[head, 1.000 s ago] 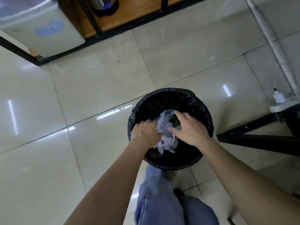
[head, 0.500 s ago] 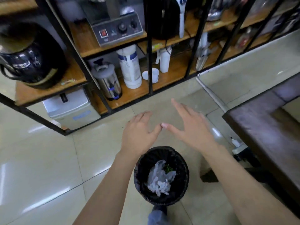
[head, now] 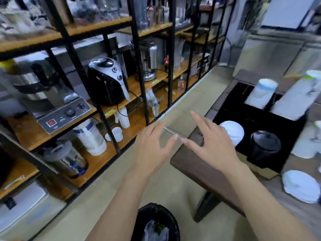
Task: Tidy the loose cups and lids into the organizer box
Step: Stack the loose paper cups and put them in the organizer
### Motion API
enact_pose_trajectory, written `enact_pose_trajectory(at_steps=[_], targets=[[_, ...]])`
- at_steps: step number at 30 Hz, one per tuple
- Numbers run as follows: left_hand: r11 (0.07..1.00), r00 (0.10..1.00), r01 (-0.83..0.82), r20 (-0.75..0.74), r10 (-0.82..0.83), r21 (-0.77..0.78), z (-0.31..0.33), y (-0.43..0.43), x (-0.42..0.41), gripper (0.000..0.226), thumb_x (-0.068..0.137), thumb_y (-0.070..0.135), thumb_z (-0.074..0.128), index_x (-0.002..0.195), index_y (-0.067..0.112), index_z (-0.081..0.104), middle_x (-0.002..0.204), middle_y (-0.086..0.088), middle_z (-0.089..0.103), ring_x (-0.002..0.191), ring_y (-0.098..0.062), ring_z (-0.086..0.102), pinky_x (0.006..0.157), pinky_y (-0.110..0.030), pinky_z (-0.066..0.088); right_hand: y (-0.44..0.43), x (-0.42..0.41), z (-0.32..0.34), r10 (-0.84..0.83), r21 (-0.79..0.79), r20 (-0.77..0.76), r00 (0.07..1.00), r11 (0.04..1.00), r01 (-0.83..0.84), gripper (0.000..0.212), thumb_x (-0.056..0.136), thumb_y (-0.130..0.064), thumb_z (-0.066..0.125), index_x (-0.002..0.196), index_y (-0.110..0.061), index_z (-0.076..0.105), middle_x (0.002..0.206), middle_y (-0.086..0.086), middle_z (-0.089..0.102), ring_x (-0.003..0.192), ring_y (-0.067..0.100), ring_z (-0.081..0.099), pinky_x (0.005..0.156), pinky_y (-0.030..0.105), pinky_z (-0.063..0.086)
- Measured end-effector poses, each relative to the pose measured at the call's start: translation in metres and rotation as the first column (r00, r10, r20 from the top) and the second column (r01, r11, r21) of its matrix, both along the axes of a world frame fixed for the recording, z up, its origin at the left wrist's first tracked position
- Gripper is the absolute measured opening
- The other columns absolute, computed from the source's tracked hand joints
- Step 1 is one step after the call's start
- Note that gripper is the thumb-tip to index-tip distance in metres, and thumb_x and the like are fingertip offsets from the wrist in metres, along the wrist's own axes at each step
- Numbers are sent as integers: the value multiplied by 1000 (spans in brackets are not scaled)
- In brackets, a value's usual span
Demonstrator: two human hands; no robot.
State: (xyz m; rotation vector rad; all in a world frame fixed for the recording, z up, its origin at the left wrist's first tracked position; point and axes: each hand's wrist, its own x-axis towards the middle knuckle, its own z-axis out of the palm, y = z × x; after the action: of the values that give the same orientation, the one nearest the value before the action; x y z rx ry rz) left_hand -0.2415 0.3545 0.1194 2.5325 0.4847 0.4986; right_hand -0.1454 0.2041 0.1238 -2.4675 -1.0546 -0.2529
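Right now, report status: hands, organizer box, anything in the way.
Left hand open, empty. Right hand open, empty, over the table corner. Organizer box on the table, a white lid and a black lid in its front compartments. Path clear.

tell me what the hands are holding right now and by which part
Nothing. The left hand and right hand are both open and empty, fingers spread, in the air beside the table.
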Motion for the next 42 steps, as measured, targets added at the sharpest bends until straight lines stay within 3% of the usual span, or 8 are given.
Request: enact_pose_trajectory(at_steps=[6,15,22,25,29,33,37,42], targets=[[983,981,181,63,-181,12,24,-73,65,66,83,59,39,137,22,47,142,0,49,134,-15,40,110,-33,32,-97,37,17,-239,24,28,971,971,238,79,78,-69,38,145,-30,22,140,2,50,126,21,48,96,39,38],[921,914,386,118,-389,48,31,-220,161,67,84,61,36,138,21,46,143,1,50,134,-14,41,110,-31,33,-257,96,22,-467,47,57,883,884,464,79,77,-69,34,143,-25,31,128,5,56,112,27,56,84,41,43],[881,878,472,78,-473,39,27,-308,225,62,85,55,39,137,21,46,140,3,51,130,-13,44,105,-27,34,-344,157,11,-515,-14,19,857,857,515,78,80,-66,42,145,-30,20,132,2,53,114,24,53,88,43,43],[872,870,489,47,-490,25,20,-323,242,62,84,55,40,136,22,46,140,5,51,130,-12,43,106,-28,33,-357,171,6,-539,-46,-20,842,842,538,77,83,-61,49,146,-30,17,137,1,49,118,24,51,91,41,39],[854,854,520,-11,-520,-6,7,-333,268,55,90,49,47,138,23,42,143,6,46,133,-11,39,107,-28,31,-356,187,-9,-531,-76,-87,843,847,526,85,74,-74,27,146,-31,15,137,0,48,119,22,51,91,40,41],[816,816,571,-46,-576,-91,-7,-342,290,50,90,42,50,135,23,44,139,6,49,128,-12,43,101,-24,35,-347,203,-29,-548,-126,-159,821,836,534,74,84,-61,37,147,-30,11,147,2,38,128,23,45,100,43,37],[794,794,570,-106,-599,-212,-25,-346,312,61,89,46,50,143,24,33,146,6,39,135,-11,35,108,-27,34,-337,220,-42,-562,-183,-231,794,827,531,78,79,-63,24,147,-29,7,153,2,29,132,24,42,102,43,37],[769,770,558,-151,-620,-313,-37,-352,325,68,90,40,52,147,18,23,152,-2,27,141,-16,26,112,-30,27,-327,237,-54,-576,-167,-352,738,814,556,73,87,-30,51,147,-22,9,152,5,32,129,29,42,99,43,40]])
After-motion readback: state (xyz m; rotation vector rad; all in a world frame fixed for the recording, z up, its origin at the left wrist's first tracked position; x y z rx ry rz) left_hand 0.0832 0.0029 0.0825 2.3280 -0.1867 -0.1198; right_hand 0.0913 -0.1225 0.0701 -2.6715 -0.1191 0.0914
